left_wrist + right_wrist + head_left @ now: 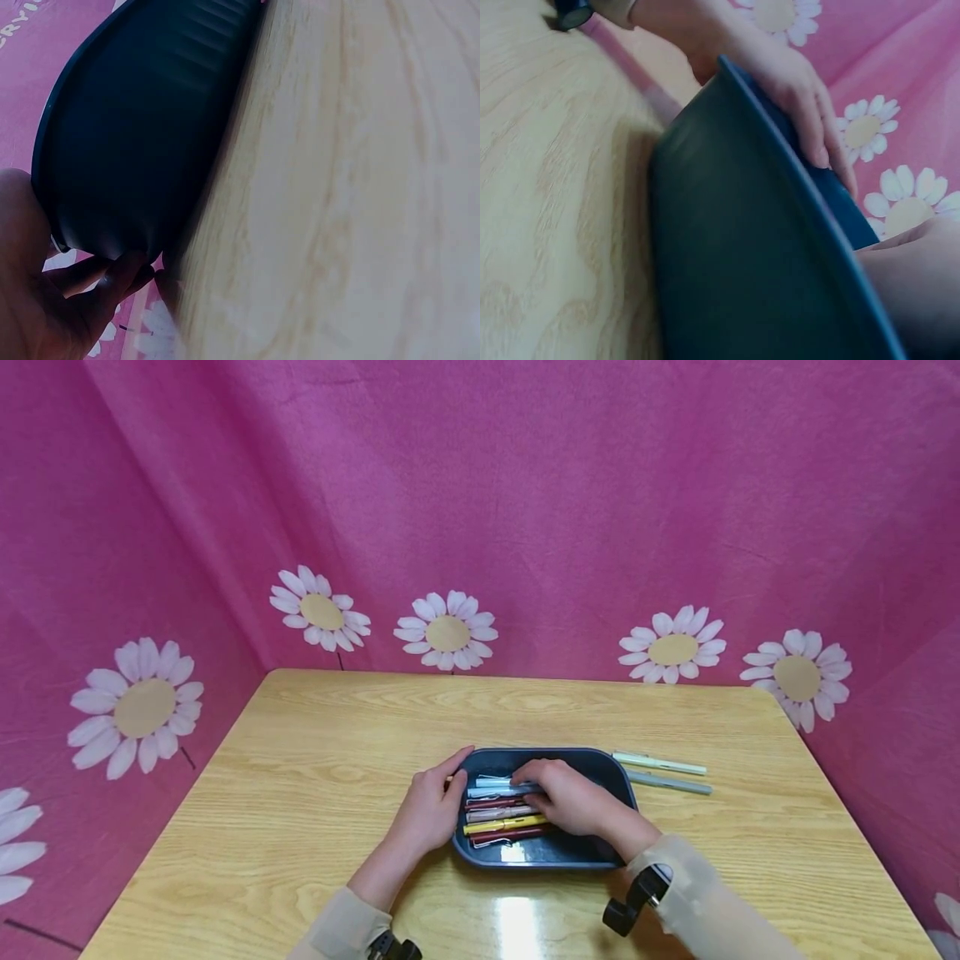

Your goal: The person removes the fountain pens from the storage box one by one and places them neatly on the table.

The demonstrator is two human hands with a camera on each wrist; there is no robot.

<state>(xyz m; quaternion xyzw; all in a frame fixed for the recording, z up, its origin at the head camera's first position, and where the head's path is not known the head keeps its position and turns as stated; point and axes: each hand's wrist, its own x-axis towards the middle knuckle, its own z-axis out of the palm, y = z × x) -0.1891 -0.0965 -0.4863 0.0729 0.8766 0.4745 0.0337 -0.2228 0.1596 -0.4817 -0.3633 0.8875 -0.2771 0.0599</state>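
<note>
Your right hand (573,802) reaches into the tray (611,768), fingers curled on a pale blue pen (495,782) at the far end of the row. Your left hand (427,810) steadies the tray's left rim, fingers curved round it. Inside lie grey, dark red, beige and yellow pens (502,823), side by side. They look light, stiff and smooth, likely slippery; pinch mid-barrel. Two more pens (663,774) lie on the counter (300,752), right of the tray.

A light wooden table (300,793) fills the lower part of the head view. At about 3 o'clock from its centre lie two pens (663,774), side by side. From 9 to 3 o'clock stands a pink backdrop (525,485) with white daisies (447,632).
</note>
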